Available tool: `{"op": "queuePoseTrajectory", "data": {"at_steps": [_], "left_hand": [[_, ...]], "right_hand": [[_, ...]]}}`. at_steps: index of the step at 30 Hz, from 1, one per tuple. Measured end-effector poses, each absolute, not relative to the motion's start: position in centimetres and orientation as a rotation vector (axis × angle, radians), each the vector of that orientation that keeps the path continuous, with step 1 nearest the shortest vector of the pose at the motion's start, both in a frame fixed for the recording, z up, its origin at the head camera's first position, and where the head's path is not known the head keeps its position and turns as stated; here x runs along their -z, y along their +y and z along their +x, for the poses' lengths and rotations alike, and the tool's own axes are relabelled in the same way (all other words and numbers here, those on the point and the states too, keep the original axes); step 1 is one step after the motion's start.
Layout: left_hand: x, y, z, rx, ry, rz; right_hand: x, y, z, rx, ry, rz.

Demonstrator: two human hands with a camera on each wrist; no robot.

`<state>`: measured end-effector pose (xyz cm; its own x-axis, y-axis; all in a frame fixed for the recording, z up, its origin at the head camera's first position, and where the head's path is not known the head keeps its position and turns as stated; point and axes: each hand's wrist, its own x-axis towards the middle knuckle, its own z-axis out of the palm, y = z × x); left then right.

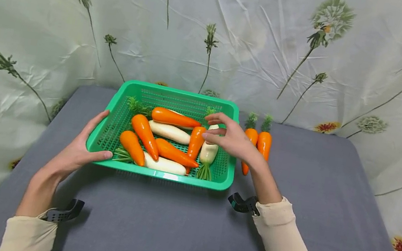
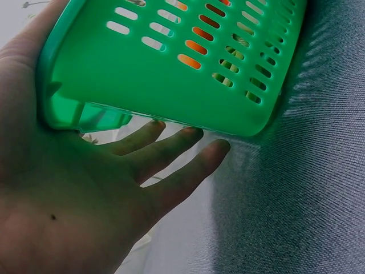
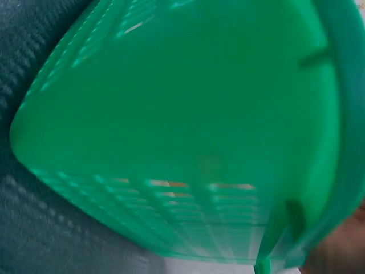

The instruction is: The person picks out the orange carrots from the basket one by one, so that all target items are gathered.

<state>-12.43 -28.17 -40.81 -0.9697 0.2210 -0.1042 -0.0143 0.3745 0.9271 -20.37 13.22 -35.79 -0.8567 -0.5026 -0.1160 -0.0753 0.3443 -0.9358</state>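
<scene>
My left hand [image 1: 76, 152] grips the left front corner of a green plastic basket [image 1: 161, 175], with the thumb over its front rim. In the left wrist view, the other fingers [image 2: 177, 177] reach along the outside of the basket. Over the basket's right side, my right hand [image 1: 232, 139] has its fingers loosely bent and apart. Directly beneath it lies a white radish [image 1: 208, 152] with green leaves, beside an orange carrot [image 1: 195, 142]. Several more carrots [image 1: 144, 136] and white radishes [image 1: 170, 132] fill the basket. The right wrist view is mostly the basket's outer wall [image 3: 171, 114].
Two carrots [image 1: 264, 142] with green tops lie on the grey tablecloth [image 1: 170, 221], just right of the basket and partly behind the right forearm. A pale curtain [image 1: 181, 52] with a dandelion print hangs behind the table and along its sides.
</scene>
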Motion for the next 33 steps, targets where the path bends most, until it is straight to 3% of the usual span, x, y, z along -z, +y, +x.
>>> {"op": "queuePoseTrajectory", "data": {"at_steps": [33], "left_hand": [[40.8, -28.1, -12.4, -1.654, 2.425, 0.199]], "right_hand": [[35.8, 10.9, -21.1, 1.178, 2.339, -0.365]]}}
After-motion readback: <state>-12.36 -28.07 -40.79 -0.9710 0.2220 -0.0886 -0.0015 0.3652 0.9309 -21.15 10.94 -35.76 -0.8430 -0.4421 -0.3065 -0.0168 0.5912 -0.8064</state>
